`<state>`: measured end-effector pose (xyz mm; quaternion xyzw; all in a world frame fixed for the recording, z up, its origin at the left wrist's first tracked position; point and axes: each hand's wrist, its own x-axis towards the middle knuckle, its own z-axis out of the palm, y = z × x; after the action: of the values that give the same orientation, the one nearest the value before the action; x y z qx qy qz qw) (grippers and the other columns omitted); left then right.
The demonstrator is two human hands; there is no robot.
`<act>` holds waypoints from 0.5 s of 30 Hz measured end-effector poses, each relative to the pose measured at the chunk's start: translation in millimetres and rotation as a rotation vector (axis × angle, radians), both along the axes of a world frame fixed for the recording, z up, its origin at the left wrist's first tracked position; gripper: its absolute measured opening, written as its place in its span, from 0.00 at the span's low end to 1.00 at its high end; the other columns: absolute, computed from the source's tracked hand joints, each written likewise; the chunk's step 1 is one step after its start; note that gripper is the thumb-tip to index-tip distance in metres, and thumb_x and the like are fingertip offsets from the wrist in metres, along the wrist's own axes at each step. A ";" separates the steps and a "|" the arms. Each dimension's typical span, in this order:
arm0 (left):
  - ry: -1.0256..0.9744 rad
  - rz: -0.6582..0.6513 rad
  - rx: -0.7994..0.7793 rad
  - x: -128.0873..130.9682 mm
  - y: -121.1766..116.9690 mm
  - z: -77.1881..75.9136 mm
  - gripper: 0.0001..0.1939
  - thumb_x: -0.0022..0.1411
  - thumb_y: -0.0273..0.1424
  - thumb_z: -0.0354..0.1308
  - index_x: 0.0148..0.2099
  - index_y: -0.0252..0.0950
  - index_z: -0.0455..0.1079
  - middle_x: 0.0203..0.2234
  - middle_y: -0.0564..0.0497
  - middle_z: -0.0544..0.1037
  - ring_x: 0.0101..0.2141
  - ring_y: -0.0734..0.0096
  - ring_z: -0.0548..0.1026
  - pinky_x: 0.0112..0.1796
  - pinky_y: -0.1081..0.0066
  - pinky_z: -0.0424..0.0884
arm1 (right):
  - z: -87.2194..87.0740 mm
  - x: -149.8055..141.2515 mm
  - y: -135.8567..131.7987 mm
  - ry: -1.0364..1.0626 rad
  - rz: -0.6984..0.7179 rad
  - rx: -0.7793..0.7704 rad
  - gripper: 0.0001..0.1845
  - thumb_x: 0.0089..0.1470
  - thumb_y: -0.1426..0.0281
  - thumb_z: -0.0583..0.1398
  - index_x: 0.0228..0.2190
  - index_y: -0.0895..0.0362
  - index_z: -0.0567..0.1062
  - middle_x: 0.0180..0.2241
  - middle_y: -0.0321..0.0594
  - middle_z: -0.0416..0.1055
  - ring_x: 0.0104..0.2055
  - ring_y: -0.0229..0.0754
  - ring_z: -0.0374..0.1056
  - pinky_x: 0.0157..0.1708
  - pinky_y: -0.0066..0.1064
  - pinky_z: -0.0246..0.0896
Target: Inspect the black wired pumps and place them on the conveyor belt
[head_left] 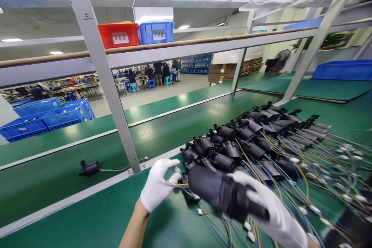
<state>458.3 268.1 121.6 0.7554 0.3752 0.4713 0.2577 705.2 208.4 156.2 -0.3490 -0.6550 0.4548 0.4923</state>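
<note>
My right hand (263,205), in a white glove, grips a small black pump (215,190) with a cylindrical body and a nozzle end. The pump is tilted and slightly blurred, with its round end toward my left hand. My left hand (161,180), also gloved, pinches the yellow and blue wires (177,185) close to that round end. Beyond and to the right, many similar black pumps (223,161) lie in packed rows on the green bench. Their coloured wires (293,162) with white connectors spread toward the right and front.
A single pump (89,168) lies on the green belt (58,186) behind a metal rail. An upright post (107,77) rises at the bench edge. Red (119,35) and blue (156,33) bins sit on the shelf above. Blue crates (66,114) stand at left; people are far back.
</note>
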 end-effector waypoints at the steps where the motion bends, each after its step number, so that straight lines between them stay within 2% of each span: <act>1: 0.012 -0.003 -0.019 -1.3 1.9 -1.7 0.13 0.58 0.29 0.61 0.47 0.41 0.75 0.36 0.47 0.81 0.40 0.59 0.77 0.48 0.57 0.70 | -1.7 0.2 3.9 0.146 -0.043 -0.096 0.32 0.55 0.39 0.55 0.29 0.55 0.76 0.18 0.39 0.72 0.19 0.44 0.69 0.20 0.33 0.68; 2: 0.025 -0.002 -0.041 -2.6 3.5 -3.8 0.11 0.58 0.30 0.61 0.45 0.41 0.77 0.36 0.47 0.81 0.40 0.60 0.77 0.47 0.58 0.71 | -2.3 0.3 8.8 0.296 -0.081 -0.180 0.31 0.55 0.39 0.55 0.29 0.54 0.75 0.15 0.35 0.68 0.16 0.41 0.65 0.17 0.30 0.65; 4: 0.046 0.008 -0.092 -5.2 6.7 -7.9 0.08 0.58 0.31 0.61 0.41 0.41 0.78 0.35 0.47 0.81 0.38 0.60 0.77 0.45 0.60 0.71 | 0.3 1.5 20.4 0.587 -0.138 -0.300 0.26 0.51 0.42 0.62 0.26 0.53 0.71 0.13 0.31 0.65 0.13 0.36 0.60 0.12 0.24 0.60; 7: 0.059 0.037 -0.161 -9.8 12.6 -12.7 0.07 0.58 0.31 0.60 0.38 0.40 0.78 0.35 0.49 0.82 0.37 0.61 0.77 0.45 0.61 0.72 | 10.1 7.7 36.6 0.817 -0.155 -0.384 0.25 0.40 0.53 0.73 0.22 0.53 0.66 0.17 0.29 0.68 0.15 0.30 0.60 0.12 0.17 0.60; 9: 0.063 0.059 -0.196 -12.9 17.6 -16.0 0.08 0.58 0.31 0.59 0.39 0.39 0.77 0.36 0.49 0.82 0.39 0.61 0.77 0.47 0.60 0.72 | 17.2 14.0 45.3 0.828 -0.156 -0.389 0.24 0.43 0.55 0.72 0.22 0.54 0.65 0.18 0.30 0.68 0.16 0.30 0.61 0.13 0.16 0.62; 11: 0.055 0.091 -0.224 -15.7 24.3 -22.4 0.13 0.56 0.32 0.60 0.45 0.39 0.76 0.42 0.48 0.81 0.44 0.60 0.77 0.51 0.59 0.69 | 24.5 21.1 55.0 0.808 -0.164 -0.370 0.22 0.50 0.57 0.69 0.22 0.54 0.65 0.19 0.31 0.68 0.17 0.31 0.62 0.14 0.17 0.64; 13: 0.029 0.152 -0.248 -18.0 33.2 -34.5 0.24 0.56 0.35 0.61 0.56 0.39 0.69 0.51 0.45 0.77 0.53 0.58 0.73 0.57 0.57 0.65 | 34.5 28.9 68.8 0.791 -0.178 -0.329 0.20 0.55 0.58 0.66 0.22 0.54 0.64 0.19 0.33 0.69 0.18 0.32 0.63 0.15 0.18 0.65; 15: -0.006 0.241 -0.271 -19.8 44.1 -53.1 0.33 0.58 0.39 0.59 0.64 0.37 0.59 0.59 0.41 0.70 0.59 0.58 0.68 0.60 0.56 0.62 | 49.1 37.4 87.6 0.772 -0.202 -0.259 0.20 0.59 0.59 0.63 0.22 0.54 0.64 0.20 0.34 0.69 0.20 0.33 0.64 0.16 0.19 0.66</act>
<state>438.4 312.2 68.5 0.6620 0.5224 0.4461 0.3000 742.6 295.9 205.4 -0.2742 -0.3224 0.5803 0.6958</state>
